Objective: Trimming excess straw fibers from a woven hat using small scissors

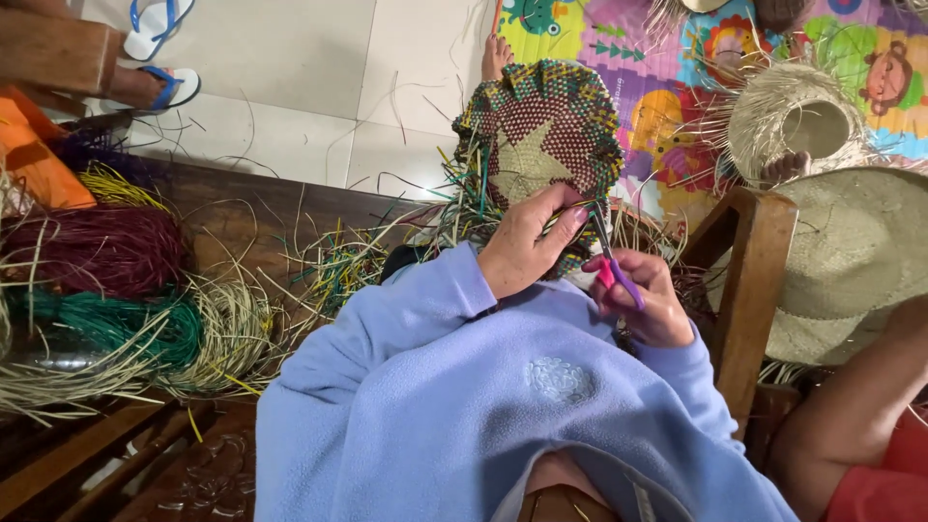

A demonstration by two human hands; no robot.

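Left hand [527,242] is gripping the woven piece [541,145] while right hand [648,300] is grasping scissors [614,266]; blades working near fingers are risking a nick or severed weave strand.

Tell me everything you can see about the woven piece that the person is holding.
The woven piece is a round, shallow mat or hat top plaited from flat straw-like strips. Its centre is dark red dotted with pale specks and bears a tan star; the rim mixes green, yellow, blue and red. Loose strip ends hang from its lower left edge. It is held tilted up over the lap, above the tiled floor. The left hand grips its near edge, and the right hand holds scissors with pink and purple handles at that edge.
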